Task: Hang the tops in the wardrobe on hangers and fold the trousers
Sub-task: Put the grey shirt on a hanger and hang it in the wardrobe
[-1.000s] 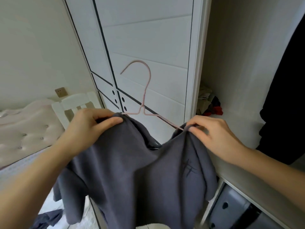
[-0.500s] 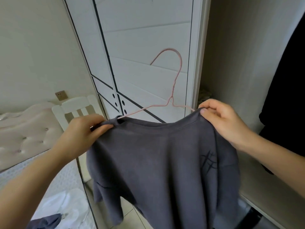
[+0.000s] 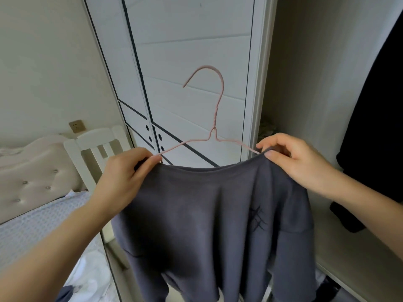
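Indoors, left hand [image 3: 124, 177], right hand [image 3: 298, 164], each grip pinching grey top [image 3: 196, 214], wardrobe door [image 3: 185, 40], bed [image 3: 32, 225]

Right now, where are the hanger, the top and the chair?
pink hanger [image 3: 214, 118], head view, on its twisted neck.
grey top [image 3: 196, 214], head view, middle of the cloth.
white chair [image 3: 96, 137], head view, on its top rail.
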A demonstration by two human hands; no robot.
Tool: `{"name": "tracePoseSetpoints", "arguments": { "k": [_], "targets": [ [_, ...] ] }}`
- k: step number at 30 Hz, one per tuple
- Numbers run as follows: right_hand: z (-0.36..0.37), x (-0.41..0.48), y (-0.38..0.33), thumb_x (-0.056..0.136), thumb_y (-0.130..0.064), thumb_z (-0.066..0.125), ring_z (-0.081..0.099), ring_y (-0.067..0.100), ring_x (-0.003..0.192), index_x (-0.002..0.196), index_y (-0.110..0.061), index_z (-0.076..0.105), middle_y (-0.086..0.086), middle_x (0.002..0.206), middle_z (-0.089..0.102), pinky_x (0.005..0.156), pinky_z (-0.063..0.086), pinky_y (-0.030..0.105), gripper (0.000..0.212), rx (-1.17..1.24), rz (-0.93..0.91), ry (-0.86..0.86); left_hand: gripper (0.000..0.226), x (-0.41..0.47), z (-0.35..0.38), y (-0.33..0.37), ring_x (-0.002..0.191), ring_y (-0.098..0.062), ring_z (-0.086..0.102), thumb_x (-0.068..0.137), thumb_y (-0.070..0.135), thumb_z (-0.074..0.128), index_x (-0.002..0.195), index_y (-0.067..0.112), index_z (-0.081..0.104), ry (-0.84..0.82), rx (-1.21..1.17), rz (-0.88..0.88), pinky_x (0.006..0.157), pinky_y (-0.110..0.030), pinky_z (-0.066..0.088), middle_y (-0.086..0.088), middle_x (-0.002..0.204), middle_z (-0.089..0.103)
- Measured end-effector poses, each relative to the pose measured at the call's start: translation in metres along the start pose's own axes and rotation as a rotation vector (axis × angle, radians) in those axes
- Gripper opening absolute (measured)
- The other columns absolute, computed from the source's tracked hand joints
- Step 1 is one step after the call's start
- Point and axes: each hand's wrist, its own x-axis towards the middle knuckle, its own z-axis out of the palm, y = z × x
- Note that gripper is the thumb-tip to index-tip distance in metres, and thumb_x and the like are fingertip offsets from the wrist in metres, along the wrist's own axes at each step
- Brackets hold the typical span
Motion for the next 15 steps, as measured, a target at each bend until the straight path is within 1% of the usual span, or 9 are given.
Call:
{"name": "tracePoseSetpoints", "arguments": {
  "k": [1,2,4,6,8,10,12,13,15],
  "targets": [
    [-0.007,-0.001,0.0,0.094,-0.006,0.056,0.062,0.002,0.096,0.095,-0.03,0.064,-0.022,0.106,0.064,0.09,0.046,0.024,0.026,0.014,-0.027,-0.024,0.025,0.0,-0.001,0.002,0.07,0.002,0.052,0.096,0.036,0.052,0.071,0.041,0.049,0.03,0.01,0.019,0.063,-0.008,0.036,0.024,0.075,0.056],
    [-0.012,-0.002,-0.002,0.093,-0.001,0.056,0.063,0.002,0.1,0.092,-0.032,0.062,-0.022,0.113,0.063,0.092,0.047,0.024,0.031,0.062,-0.052,-0.043,0.023,0.0,-0.002,0.003,0.071,0.004,0.052,0.095,0.036,0.051,0.073,0.04,0.049,0.053,0.012,0.03,0.064,-0.006,0.035,0.026,0.077,0.056],
    [-0.021,-0.002,-0.004,0.091,0.004,0.058,0.065,0.007,0.104,0.095,-0.034,0.058,-0.011,0.12,0.065,0.093,0.049,0.022,0.037,0.151,-0.085,-0.055,0.02,0.002,-0.003,0.001,0.071,0.005,0.052,0.095,0.034,0.052,0.075,0.036,0.051,0.093,0.01,0.044,0.065,-0.006,0.035,0.026,0.076,0.055],
    [-0.028,0.001,-0.003,0.09,0.001,0.061,0.066,0.009,0.101,0.103,-0.028,0.059,-0.006,0.112,0.07,0.092,0.049,0.02,0.032,0.094,-0.081,-0.059,0.019,0.007,-0.003,0.0,0.072,0.006,0.052,0.096,0.031,0.054,0.077,0.034,0.053,0.115,0.003,0.056,0.066,-0.005,0.035,0.025,0.073,0.055],
    [-0.032,0.004,0.0,0.092,-0.009,0.062,0.067,0.006,0.095,0.1,-0.027,0.066,-0.008,0.098,0.073,0.085,0.049,0.016,0.02,0.03,-0.001,-0.118,0.017,0.012,-0.003,-0.002,0.074,0.003,0.054,0.096,0.03,0.055,0.08,0.033,0.056,0.124,-0.002,0.068,0.066,-0.007,0.036,0.019,0.071,0.056],
    [-0.031,0.004,0.0,0.093,-0.013,0.062,0.067,0.003,0.087,0.094,-0.027,0.07,-0.01,0.09,0.074,0.077,0.048,0.014,0.017,0.019,0.033,-0.15,0.015,0.017,-0.001,-0.004,0.076,0.0,0.055,0.095,0.034,0.055,0.081,0.035,0.058,0.116,-0.011,0.075,0.067,-0.011,0.038,0.012,0.072,0.058],
    [-0.027,0.004,0.0,0.094,-0.013,0.061,0.066,0.007,0.08,0.091,-0.025,0.071,-0.006,0.085,0.073,0.072,0.047,0.017,0.017,-0.036,0.004,-0.127,0.016,0.02,0.001,-0.006,0.074,-0.005,0.056,0.094,0.036,0.055,0.08,0.031,0.062,0.109,-0.015,0.071,0.067,-0.02,0.042,0.01,0.072,0.06],
    [-0.025,0.003,-0.001,0.094,-0.013,0.06,0.066,0.013,0.08,0.091,-0.024,0.071,-0.002,0.084,0.072,0.072,0.047,0.022,0.016,-0.064,-0.011,-0.124,0.019,0.022,0.002,-0.007,0.073,-0.009,0.057,0.092,0.037,0.055,0.08,0.027,0.066,0.104,-0.02,0.063,0.067,-0.025,0.043,0.01,0.072,0.062],
    [-0.022,0.001,-0.003,0.096,-0.014,0.058,0.064,0.022,0.083,0.094,-0.024,0.071,0.0,0.084,0.07,0.074,0.047,0.027,0.017,-0.068,-0.032,-0.151,0.027,0.025,0.004,-0.008,0.072,-0.014,0.058,0.089,0.04,0.056,0.08,0.02,0.07,0.097,-0.046,0.046,0.067,-0.027,0.044,0.008,0.071,0.064]
  ]
}}
